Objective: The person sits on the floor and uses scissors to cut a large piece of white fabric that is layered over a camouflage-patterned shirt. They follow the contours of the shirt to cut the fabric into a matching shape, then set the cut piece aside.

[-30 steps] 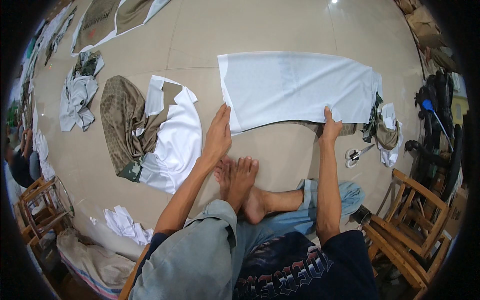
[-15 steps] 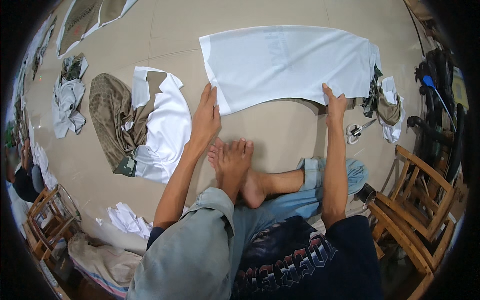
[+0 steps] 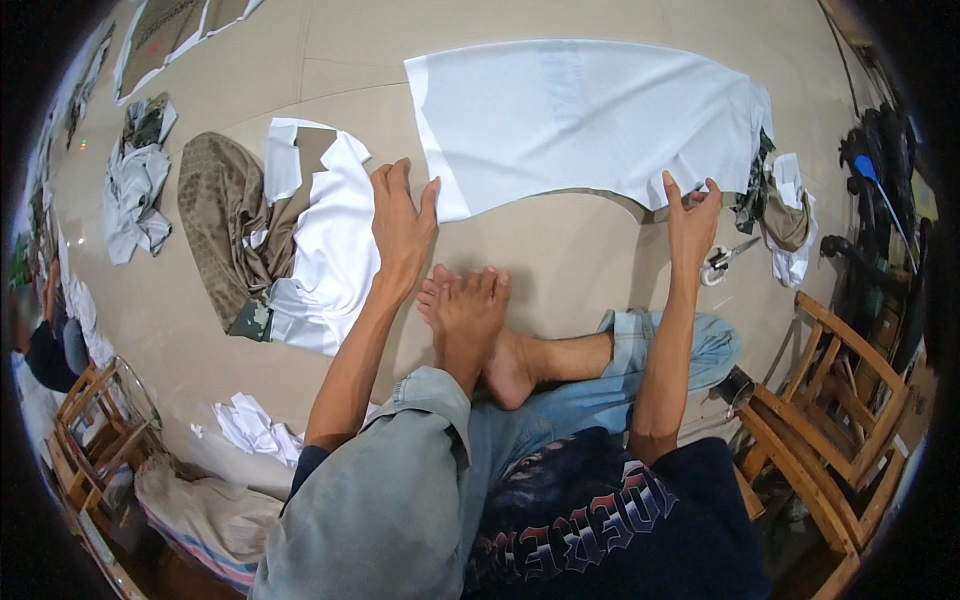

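Observation:
A long white cloth piece (image 3: 570,125) lies spread on the floor, with faint print showing through it and a darker layer peeping out along its near edge. Beside its near left corner is my left hand (image 3: 403,220), thumb and fingers apart, the thumb close to the cloth's edge. My right hand (image 3: 692,225) is at the near edge toward the right end, thumb and fingers spread, the tips touching or just over the fabric. Scissors with white handles (image 3: 716,268) lie just right of that hand. Left of my left hand is a heap of brown patterned fabric (image 3: 220,220) with white cloth (image 3: 335,250).
A bundle of grey and camouflage cloth (image 3: 140,205) lies farther left, with another brown and white bundle (image 3: 788,220) at the right. White scraps (image 3: 257,428) and a sack (image 3: 205,515) sit near left. A wooden chair (image 3: 850,400) stands at right. Another person (image 3: 55,345) is at far left.
Both hands' fingers have spread. My right hand has shifted slightly right, and its grip at the cloth's edge has loosened. The white cloth shows more creases near its right end.

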`<action>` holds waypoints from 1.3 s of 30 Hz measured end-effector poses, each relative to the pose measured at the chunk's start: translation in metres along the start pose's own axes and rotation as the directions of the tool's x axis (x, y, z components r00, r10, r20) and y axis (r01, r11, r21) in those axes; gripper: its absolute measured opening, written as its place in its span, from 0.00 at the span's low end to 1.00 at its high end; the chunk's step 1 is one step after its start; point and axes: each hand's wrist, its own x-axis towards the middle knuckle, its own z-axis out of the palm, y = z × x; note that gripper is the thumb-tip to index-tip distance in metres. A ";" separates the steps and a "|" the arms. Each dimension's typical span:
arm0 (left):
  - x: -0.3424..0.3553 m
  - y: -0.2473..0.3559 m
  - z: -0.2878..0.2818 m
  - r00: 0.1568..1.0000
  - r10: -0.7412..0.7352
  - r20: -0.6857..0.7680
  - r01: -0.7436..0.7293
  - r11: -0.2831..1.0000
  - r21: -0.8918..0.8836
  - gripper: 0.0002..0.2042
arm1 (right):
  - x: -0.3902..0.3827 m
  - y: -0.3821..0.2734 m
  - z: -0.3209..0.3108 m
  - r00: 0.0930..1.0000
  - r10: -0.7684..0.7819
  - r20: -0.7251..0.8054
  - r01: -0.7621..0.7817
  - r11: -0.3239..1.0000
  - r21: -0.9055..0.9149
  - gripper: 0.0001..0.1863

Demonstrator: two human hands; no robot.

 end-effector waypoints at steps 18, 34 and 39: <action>0.029 0.027 -0.002 0.947 -0.259 0.192 0.297 0.934 -0.201 0.15 | 0.060 -0.287 0.189 0.257 -0.798 0.545 0.855 0.451 0.257 0.24; 0.018 0.011 -0.011 0.836 -0.401 0.373 0.391 0.914 0.107 0.16 | 0.068 -0.289 0.200 0.327 -0.857 0.398 0.657 0.509 0.556 0.11; 0.017 0.007 -0.010 0.843 -0.391 0.369 0.375 0.920 0.116 0.13 | 0.073 -0.286 0.209 0.301 -0.852 0.428 0.652 0.512 0.559 0.12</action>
